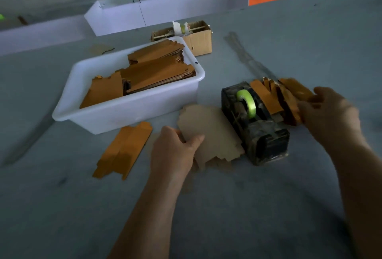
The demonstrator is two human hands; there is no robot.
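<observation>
Folding cardboard pieces by the tape dispenser – well underway, with plenty left.

The left hand [175, 149] is pinching a pale cardboard sheet [215, 132], thumb on top and fingers curled at its edge; the sheet is lying flat on the table [227, 207], touching the tape dispenser [256, 132], not yet folded or taped. The right hand [328, 112] is reaching to the stack of brown pieces [289, 101] leaning on the dispenser's far side – motion blur is hiding whether its fingers are gripping. The white tub [134, 114] is holding many folded pieces, and one folded piece [124, 151] is lying just in front of it, so the work looks part done.
</observation>
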